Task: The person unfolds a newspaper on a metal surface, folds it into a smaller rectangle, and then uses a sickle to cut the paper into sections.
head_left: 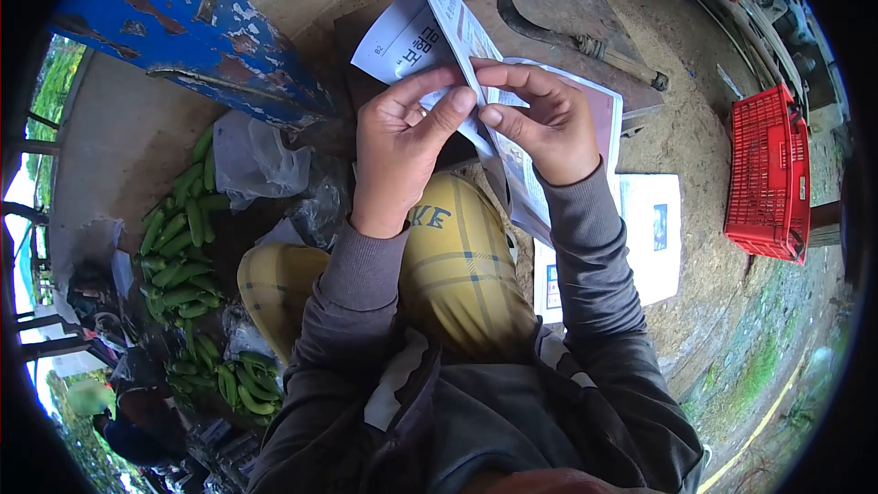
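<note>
Left grip (393, 151): narrow, thumb and fingers pinching thin white printed newspaper (448, 9)
Right grip (558, 133): narrow, pinching it just beside
Newspaper: between the 2 grips, spreading beyond them
Curved dark sickle with wooden handle (631, 64): beyond right grip
Handling: pinch lightly, thumbs level, so thin sheets neither tear nor crease

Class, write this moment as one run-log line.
left hand: pinching newspaper; right hand: pinching same newspaper; sickle: beyond the hands; red plastic crate: far right; long green produce: left
</note>
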{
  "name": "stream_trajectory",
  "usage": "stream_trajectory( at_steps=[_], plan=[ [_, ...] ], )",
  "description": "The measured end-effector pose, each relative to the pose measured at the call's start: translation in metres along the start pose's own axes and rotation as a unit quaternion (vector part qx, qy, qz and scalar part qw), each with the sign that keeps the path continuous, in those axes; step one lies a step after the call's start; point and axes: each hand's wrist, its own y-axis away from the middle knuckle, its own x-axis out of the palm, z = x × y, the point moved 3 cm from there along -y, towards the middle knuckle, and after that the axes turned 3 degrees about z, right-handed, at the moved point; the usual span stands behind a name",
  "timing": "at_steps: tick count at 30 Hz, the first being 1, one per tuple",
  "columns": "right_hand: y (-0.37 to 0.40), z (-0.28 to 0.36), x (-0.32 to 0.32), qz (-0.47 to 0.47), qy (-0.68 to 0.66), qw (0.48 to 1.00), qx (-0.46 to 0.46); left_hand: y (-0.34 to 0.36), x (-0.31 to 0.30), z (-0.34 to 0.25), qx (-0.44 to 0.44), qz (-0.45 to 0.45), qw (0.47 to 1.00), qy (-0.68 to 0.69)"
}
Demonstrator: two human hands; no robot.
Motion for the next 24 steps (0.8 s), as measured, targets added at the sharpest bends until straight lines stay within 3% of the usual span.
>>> stream_trajectory(
  at_steps=[24],
  plan=[
    [0.0014, -0.0031, 0.0077, -0.014, -0.003, 1.000, -0.009, 0.0017, -0.0085, 0.0076, 0.001, -0.043, 0.999, 0.012]
  ],
)
